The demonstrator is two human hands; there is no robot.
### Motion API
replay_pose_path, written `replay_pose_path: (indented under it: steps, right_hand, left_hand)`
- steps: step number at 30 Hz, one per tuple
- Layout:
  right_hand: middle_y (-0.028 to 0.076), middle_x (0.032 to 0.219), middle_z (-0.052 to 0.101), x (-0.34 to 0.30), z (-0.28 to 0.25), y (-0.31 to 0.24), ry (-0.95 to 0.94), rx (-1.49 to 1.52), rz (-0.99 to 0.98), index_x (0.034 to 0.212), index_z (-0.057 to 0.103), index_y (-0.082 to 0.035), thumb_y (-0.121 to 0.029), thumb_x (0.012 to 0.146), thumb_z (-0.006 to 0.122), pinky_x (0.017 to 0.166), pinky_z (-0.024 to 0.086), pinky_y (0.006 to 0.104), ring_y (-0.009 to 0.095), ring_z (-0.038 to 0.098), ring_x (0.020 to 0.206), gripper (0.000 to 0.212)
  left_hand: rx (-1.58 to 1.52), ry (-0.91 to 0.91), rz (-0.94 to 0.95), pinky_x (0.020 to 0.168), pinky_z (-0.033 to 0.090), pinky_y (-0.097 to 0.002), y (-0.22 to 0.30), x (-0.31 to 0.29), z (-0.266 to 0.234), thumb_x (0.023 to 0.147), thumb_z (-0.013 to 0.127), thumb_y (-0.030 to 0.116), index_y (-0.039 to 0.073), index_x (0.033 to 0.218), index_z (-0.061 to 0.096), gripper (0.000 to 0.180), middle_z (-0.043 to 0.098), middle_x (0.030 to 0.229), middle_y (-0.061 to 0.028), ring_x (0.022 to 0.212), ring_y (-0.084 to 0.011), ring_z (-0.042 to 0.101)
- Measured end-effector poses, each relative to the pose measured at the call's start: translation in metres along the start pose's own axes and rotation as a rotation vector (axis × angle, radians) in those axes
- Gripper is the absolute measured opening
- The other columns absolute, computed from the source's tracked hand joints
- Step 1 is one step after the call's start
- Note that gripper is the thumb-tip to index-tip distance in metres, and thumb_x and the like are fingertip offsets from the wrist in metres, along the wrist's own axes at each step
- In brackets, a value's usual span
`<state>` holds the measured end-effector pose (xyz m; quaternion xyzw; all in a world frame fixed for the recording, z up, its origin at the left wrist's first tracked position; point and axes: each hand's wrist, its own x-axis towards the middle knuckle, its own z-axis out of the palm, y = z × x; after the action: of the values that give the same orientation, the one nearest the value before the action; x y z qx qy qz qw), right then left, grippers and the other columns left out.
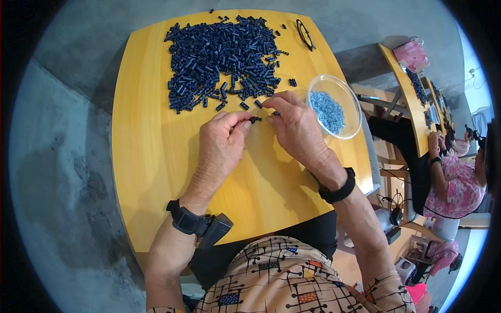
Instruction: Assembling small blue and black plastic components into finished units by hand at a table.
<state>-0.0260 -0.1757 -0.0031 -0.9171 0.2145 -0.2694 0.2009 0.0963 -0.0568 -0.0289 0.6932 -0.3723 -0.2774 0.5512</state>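
My left hand (223,140) pinches a small dark part (255,119) between thumb and fingertips, just above the middle of the table. To its right, my right hand (298,124) has its thumb and forefinger curled round another small dark piece (276,113), mostly hidden by the fingers. A dark blue tubular piece (258,104) lies by the right forefinger's tip. Beyond both hands spreads a large pile of dark blue tubular plastic pieces (219,57). Beside my right hand stands a round clear tub (353,104) holding many tiny light blue pieces (327,112).
Everything lies on a yellow wooden table (167,172). Black-framed glasses (305,35) rest at its far right, and a few stray dark pieces (292,82) lie near the tub. At the right, a person in a pink top (455,182) sits at another table (404,94).
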Motion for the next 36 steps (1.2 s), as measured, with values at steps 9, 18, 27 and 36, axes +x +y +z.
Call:
replay_pose_path:
  steps: [9, 18, 27, 36]
  right_hand:
    - [0.017, 0.086, 0.058, 0.005, 0.017, -0.009, -0.152, -0.136, 0.002, 0.086, 0.055, -0.001, -0.004, 0.075, 0.062, 0.062, 0.053, 0.0422, 0.035, 0.063, 0.075, 0.013]
    - [0.020, 0.087, 0.057, -0.004, 0.014, -0.010, -0.232, -0.283, -0.036, 0.089, 0.052, 0.002, -0.004, 0.078, 0.056, 0.058, 0.054, 0.0382, 0.033, 0.065, 0.069, 0.013]
    - [0.018, 0.083, 0.055, -0.037, -0.020, -0.014, -0.270, -0.254, -0.055, 0.085, 0.051, 0.001, -0.003, 0.075, 0.057, 0.054, 0.052, 0.0392, 0.034, 0.063, 0.064, 0.013]
    - [0.013, 0.083, 0.066, -0.022, -0.114, 0.038, 0.009, -0.290, 0.125, 0.084, 0.068, -0.004, -0.009, 0.076, 0.068, 0.062, 0.052, 0.0387, 0.031, 0.065, 0.075, 0.009]
  left_hand:
    - [-0.144, 0.029, -0.100, 0.042, 0.041, -0.0192, 0.005, -0.001, -0.003, 0.092, 0.056, 0.009, 0.001, 0.101, 0.067, 0.017, 0.060, 0.072, -0.0020, 0.050, -0.0049, 0.052]
    - [-0.183, -0.004, -0.117, 0.046, 0.047, -0.0202, 0.006, -0.002, -0.004, 0.087, 0.060, 0.002, -0.002, 0.098, 0.067, 0.013, 0.061, 0.084, -0.0040, 0.059, -0.0070, 0.057]
    - [-0.132, -0.076, -0.063, 0.046, 0.042, -0.0179, 0.003, -0.011, 0.005, 0.087, 0.062, 0.002, 0.001, 0.105, 0.065, 0.019, 0.060, 0.077, -0.0008, 0.057, -0.0047, 0.054]
    - [-0.222, -0.127, -0.115, 0.047, 0.044, -0.0181, 0.009, -0.022, 0.028, 0.086, 0.064, 0.004, 0.001, 0.106, 0.065, 0.020, 0.061, 0.079, -0.0009, 0.059, -0.0053, 0.055]
